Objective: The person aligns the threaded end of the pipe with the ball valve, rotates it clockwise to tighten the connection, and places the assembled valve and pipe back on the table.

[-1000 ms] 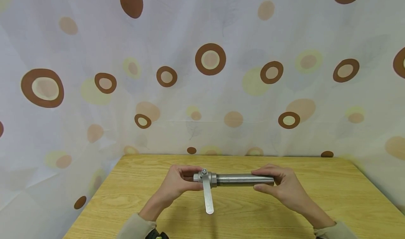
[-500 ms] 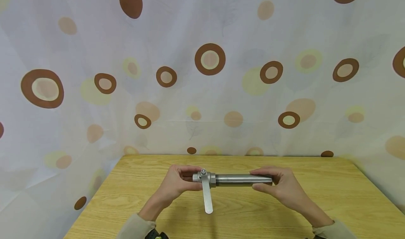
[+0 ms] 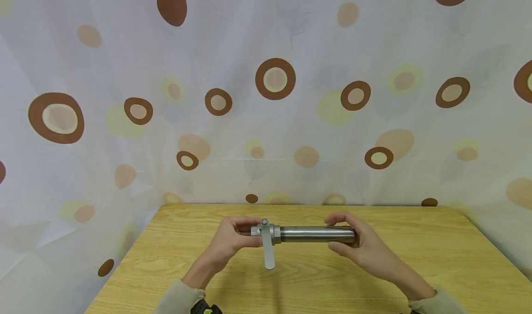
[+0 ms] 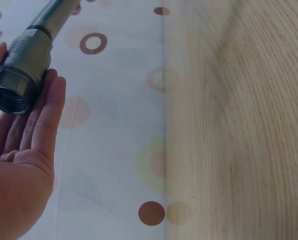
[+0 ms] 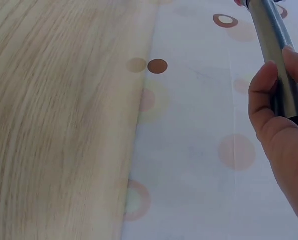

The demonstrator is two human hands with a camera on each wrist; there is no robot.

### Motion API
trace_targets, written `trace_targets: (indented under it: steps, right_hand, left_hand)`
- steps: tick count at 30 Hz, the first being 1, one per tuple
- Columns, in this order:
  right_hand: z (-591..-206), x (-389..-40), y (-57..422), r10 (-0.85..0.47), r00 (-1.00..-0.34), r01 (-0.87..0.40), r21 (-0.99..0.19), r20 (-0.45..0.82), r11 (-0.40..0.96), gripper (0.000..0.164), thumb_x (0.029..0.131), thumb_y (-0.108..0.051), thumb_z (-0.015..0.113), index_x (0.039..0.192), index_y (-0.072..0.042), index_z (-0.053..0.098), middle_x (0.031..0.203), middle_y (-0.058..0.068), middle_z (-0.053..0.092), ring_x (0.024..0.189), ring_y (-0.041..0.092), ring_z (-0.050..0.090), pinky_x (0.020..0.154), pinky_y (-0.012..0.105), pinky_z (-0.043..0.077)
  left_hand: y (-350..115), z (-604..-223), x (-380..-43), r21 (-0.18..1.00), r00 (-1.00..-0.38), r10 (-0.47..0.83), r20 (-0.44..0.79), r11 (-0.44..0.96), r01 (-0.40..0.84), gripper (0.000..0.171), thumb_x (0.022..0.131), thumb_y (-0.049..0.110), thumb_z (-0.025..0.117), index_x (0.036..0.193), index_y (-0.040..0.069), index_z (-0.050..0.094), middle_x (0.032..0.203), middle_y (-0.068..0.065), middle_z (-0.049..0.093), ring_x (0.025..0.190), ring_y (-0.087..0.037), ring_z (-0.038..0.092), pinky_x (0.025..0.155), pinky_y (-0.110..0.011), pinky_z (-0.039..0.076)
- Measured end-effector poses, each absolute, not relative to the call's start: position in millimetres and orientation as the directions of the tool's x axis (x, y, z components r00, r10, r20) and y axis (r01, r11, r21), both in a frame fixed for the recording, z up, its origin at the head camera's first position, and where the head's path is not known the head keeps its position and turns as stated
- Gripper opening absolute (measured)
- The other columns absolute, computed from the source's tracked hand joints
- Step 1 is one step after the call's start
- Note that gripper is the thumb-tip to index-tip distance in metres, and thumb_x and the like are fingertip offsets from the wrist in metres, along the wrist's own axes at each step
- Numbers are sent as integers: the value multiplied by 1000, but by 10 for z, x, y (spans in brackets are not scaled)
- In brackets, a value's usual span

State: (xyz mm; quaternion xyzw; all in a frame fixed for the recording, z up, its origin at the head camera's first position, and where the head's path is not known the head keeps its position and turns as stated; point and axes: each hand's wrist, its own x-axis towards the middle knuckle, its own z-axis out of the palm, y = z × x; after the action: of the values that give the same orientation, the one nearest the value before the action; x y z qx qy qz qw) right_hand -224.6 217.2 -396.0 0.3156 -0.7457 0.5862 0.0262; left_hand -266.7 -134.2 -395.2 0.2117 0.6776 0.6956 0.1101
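Observation:
A steel ball valve (image 3: 266,233) with a long lever handle (image 3: 268,251) is joined to a straight metal pipe (image 3: 311,233). Both are held level in the air in the head view. My left hand (image 3: 230,240) grips the valve between thumb and fingers at its left end. In the left wrist view the valve's threaded open mouth (image 4: 11,100) faces the camera, with fingers lying beneath the body. At the pipe's other end, my right hand (image 3: 367,247) holds it, thumb at the near side, index finger raised at the far side. In the right wrist view, the fingers (image 5: 263,92) curl beside the pipe.
Below the hands lies a light wood table (image 3: 178,249). A white curtain (image 3: 232,41) with brown and yellow dots hangs behind its back edge and along the sides.
The valve and pipe have shifted slightly left and up. The lever's lower end has come up and looks shorter. My right index finger has lifted and the hand has changed its hold slightly.

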Motion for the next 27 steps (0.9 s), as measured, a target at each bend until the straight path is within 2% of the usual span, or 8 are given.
trace_targets:
  steps: [4, 7, 13, 17, 22, 25, 27]
  right_hand:
    - [-3981, -2243, 2178, -419, -802, -508, -855, 425, 105, 33, 99, 2, 70, 131, -1, 59, 121, 24, 63, 78, 27, 71, 68, 38, 62]
    - [-3983, -2236, 2192, -388, -814, -514, -847, 432, 135, 31, 99, 0, 71, 129, -2, 65, 119, 19, 66, 75, 27, 72, 67, 39, 63]
    - [-3963, -2243, 2213, -338, -838, -514, -828, 428, 223, 25, 100, -5, 73, 125, -6, 72, 117, 10, 71, 72, 20, 68, 59, 34, 59]
    - [-3955, -2255, 2211, -360, -835, -508, -833, 415, 219, 22, 103, -5, 68, 124, -4, 72, 99, 9, 70, 67, 19, 64, 57, 33, 57]
    - [-3964, -2253, 2193, -410, -826, -490, -853, 387, 181, 19, 108, -5, 58, 125, 1, 67, 79, 12, 60, 60, 25, 55, 51, 34, 51]
    - [-3985, -2249, 2179, -415, -832, -470, -865, 368, 175, 21, 110, -7, 56, 128, 1, 64, 83, 14, 58, 61, 22, 52, 50, 34, 48]
    - [-4006, -2248, 2177, -414, -835, -462, -871, 363, 166, 25, 109, -6, 58, 132, 1, 60, 97, 15, 61, 71, 17, 59, 57, 32, 53]
  left_hand:
    - [-1348, -3968, -2680, 989, -884, 444, 146, -60, 133, 48, 83, -1, 85, 128, -10, 70, 114, -18, 76, 101, -24, 75, 89, -39, 62]
    - [-1346, -3977, -2678, 989, -882, 448, 150, -59, 138, 48, 82, -1, 85, 127, -11, 70, 113, -17, 77, 99, -23, 75, 88, -38, 62]
    - [-1322, -3994, -2675, 987, -875, 458, 157, -96, 127, 46, 84, -1, 83, 127, -11, 70, 111, -14, 77, 100, -21, 75, 90, -37, 61]
    - [-1315, -4005, -2674, 986, -880, 448, 157, -120, 115, 46, 85, -1, 81, 128, -12, 69, 111, -14, 78, 100, -20, 74, 90, -37, 60]
    - [-1309, -4021, -2662, 987, -890, 433, 143, -128, 96, 48, 84, -3, 79, 130, -13, 67, 113, -16, 77, 100, -20, 74, 89, -37, 61]
    - [-1307, -4036, -2651, 988, -895, 426, 132, -129, 84, 47, 85, -2, 79, 130, -12, 68, 112, -15, 77, 101, -21, 74, 91, -38, 60]
    - [-1305, -4047, -2647, 988, -895, 428, 127, -130, 78, 47, 85, -1, 80, 130, -11, 68, 112, -14, 77, 102, -21, 74, 92, -38, 60]
